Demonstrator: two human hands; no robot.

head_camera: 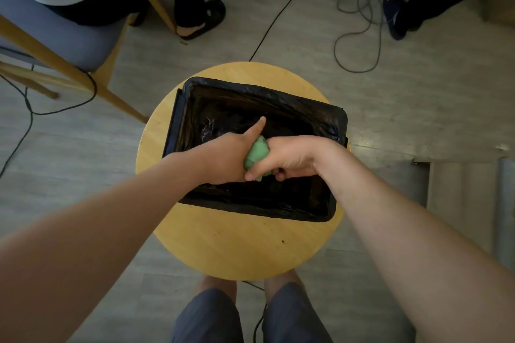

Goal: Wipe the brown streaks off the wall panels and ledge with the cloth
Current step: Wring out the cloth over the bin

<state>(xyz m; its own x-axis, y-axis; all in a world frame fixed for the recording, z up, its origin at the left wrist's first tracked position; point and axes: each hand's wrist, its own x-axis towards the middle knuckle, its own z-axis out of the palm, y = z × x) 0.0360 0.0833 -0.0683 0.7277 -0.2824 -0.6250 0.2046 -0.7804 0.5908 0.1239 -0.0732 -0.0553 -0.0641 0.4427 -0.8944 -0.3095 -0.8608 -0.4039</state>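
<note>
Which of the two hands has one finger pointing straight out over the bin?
The left hand: its forefinger sticks out over the bin, while the right hand has its fingers curled round the green cloth.

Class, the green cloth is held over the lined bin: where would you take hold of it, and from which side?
Probably its bare middle, from above: the green cloth is bunched into a short roll, the left hand and right hand grip its ends, and only that top bulge shows.

Grey plank floor point(418, 108), wooden chair point(69, 64).
</note>
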